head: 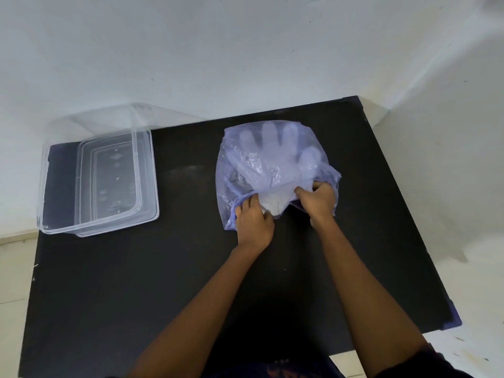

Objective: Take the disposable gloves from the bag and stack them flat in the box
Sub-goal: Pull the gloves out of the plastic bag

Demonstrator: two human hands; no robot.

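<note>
A thin bluish plastic bag (253, 165) lies on the black table, right of centre. White disposable gloves (275, 148) show through it, fingers pointing away from me. My left hand (253, 219) pinches the bag's near edge at its mouth, touching the white glove cuffs (272, 203) that show there. My right hand (317, 201) grips the bag's rim on the right side of the mouth. The clear plastic box (68, 225) stands at the table's far left, with nothing visible inside it.
The clear lid (146, 170) lies partly over and beside the box on its right. The black table (152, 282) ends at a white wall behind and pale floor to the right and left.
</note>
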